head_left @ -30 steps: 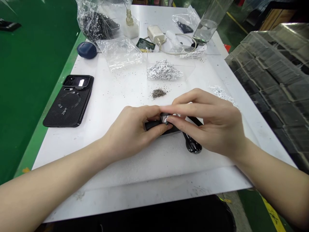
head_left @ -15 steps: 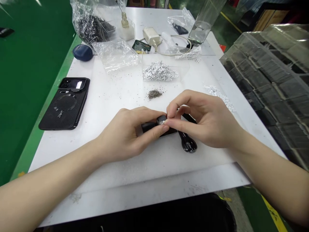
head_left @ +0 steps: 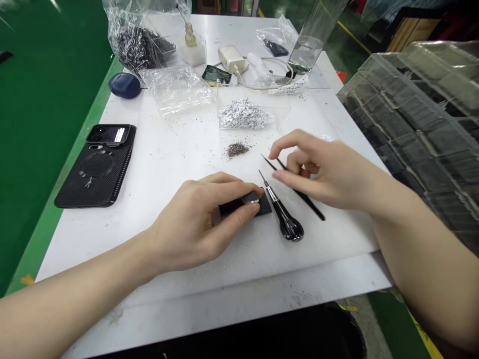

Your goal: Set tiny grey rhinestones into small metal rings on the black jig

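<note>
Right hand (head_left: 318, 174) has let go of the small black block (head_left: 264, 205) and hangs open above slim black tweezers (head_left: 310, 203), while left hand (head_left: 190, 224) stays clamped on the block.

looks like a factory assembly workshop, green painted floor (head_left: 37, 149), yellow floor line (head_left: 354, 31), white counter (head_left: 160, 164), stacked clear plastic trays (head_left: 422, 124), bagged tiny dark parts (head_left: 138, 45), fine-tipped awl (head_left: 286, 224)

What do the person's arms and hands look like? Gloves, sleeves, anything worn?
Nothing worn that I can see. The left hand and right hand are bare, with no gloves, rings or watch. The left forearm and right forearm are bare to the frame edge, with no sleeves, cables or markings.
</note>
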A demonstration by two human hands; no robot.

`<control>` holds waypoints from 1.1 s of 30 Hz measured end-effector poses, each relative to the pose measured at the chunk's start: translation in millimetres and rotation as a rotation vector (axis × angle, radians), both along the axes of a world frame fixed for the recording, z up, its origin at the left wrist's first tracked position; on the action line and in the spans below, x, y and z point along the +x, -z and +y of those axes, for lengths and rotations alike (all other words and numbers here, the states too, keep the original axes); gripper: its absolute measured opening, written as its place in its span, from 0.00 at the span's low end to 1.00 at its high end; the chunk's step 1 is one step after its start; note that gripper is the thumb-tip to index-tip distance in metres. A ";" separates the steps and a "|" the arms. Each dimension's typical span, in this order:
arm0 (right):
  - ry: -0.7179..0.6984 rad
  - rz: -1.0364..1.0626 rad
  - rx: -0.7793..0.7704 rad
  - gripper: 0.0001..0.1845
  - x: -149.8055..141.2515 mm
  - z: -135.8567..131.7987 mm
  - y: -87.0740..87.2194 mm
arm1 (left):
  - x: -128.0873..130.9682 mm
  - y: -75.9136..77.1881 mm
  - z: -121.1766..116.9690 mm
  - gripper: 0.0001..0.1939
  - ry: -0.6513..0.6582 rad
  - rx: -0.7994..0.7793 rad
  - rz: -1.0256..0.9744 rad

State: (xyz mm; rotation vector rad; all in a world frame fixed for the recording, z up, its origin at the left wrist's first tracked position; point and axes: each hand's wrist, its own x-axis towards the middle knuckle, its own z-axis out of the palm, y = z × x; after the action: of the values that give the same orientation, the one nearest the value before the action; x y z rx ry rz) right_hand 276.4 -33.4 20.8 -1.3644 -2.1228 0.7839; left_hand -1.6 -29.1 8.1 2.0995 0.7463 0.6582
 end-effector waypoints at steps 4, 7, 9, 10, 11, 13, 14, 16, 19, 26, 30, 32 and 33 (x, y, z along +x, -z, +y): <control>0.145 0.617 -0.061 0.12 -6.7 4.2 -9.8 | -0.5 0.5 1.2 0.12 0.024 -0.011 -0.018; 0.052 0.751 -0.210 0.18 -12.5 12.0 -7.5 | 0.0 2.4 2.1 0.12 0.029 -0.007 -0.048; 0.040 0.805 -0.302 0.14 -18.8 16.1 -0.8 | 0.7 5.8 2.5 0.12 0.026 0.003 -0.073; 0.072 0.820 -0.312 0.13 -22.6 17.4 3.3 | 1.2 8.1 2.6 0.12 0.024 0.018 -0.096; 0.134 0.825 -0.288 0.11 -26.8 18.2 7.6 | 1.7 10.7 2.6 0.12 0.024 0.037 -0.123; 0.257 0.806 -0.217 0.06 -34.6 18.7 15.8 | 2.9 15.4 2.5 0.11 0.020 0.071 -0.177; 0.301 0.784 -0.182 0.09 -37.8 18.7 19.4 | 3.5 17.1 2.4 0.11 0.017 0.080 -0.195; 0.328 0.720 -0.109 0.13 -42.1 18.4 25.6 | 4.9 18.3 2.1 0.11 0.016 0.074 -0.208; 0.251 0.603 0.045 0.10 -45.1 17.4 31.5 | 6.7 13.8 2.0 0.12 0.028 0.053 -0.218; 0.281 0.441 0.152 0.12 -53.3 13.0 30.0 | 6.2 1.2 5.3 0.12 0.081 -0.020 -0.173; 0.354 0.424 0.089 0.12 -56.5 12.2 28.3 | 4.4 2.0 7.1 0.13 0.094 -0.042 -0.181; 0.353 0.418 0.073 0.14 -56.3 12.4 29.3 | 4.2 2.7 7.2 0.13 0.094 -0.053 -0.174; 0.338 0.413 0.073 0.15 -55.8 12.6 30.1 | 4.2 2.9 7.2 0.13 0.096 -0.063 -0.163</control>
State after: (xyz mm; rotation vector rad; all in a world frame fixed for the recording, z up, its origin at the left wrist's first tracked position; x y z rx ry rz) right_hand 220.6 -20.8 -9.4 -1.3388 -1.5409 0.7624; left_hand 2.7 -21.9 5.1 1.9844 0.5651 0.7336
